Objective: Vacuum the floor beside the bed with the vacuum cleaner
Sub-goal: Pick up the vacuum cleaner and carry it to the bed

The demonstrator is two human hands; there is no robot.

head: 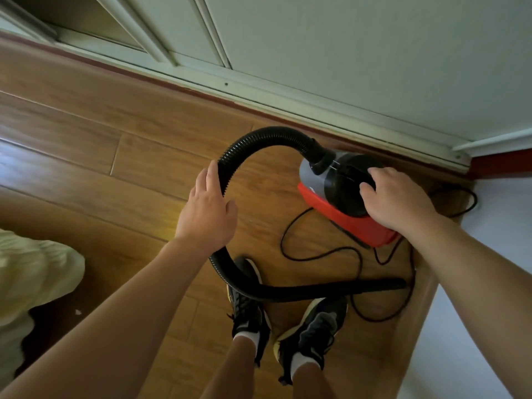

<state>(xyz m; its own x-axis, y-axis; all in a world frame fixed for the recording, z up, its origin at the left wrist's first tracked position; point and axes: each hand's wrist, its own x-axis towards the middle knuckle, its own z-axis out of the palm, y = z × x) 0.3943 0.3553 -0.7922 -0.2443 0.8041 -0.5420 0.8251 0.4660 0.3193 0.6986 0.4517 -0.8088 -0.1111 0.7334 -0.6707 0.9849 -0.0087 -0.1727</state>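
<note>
My right grip (397,197) sits on the red and grey canister vacuum cleaner (339,197), fingers curled over its black domed top; I cannot tell whether they have hooked a handle. The vacuum cleaner stands on the brown wooden plank floor (86,133), close against the white sliding-door track (288,102) behind it. My left grip (205,208) is wrapped round the black ribbed hose (259,136), which arches out of the vacuum cleaner's front and loops back below it into a long black nozzle tube (359,286). That tube lies across the toes of the black shoes (250,306), just in front of the vacuum cleaner.

The thin black power cord (316,256) worries me most: it coils loosely between the vacuum cleaner and the shoes, so a step could snag it and jerk the canister over. Lifting the hose alone could drag the nozzle against the feet. The pale crumpled bedding (34,269) lies well left of the vacuum cleaner.
</note>
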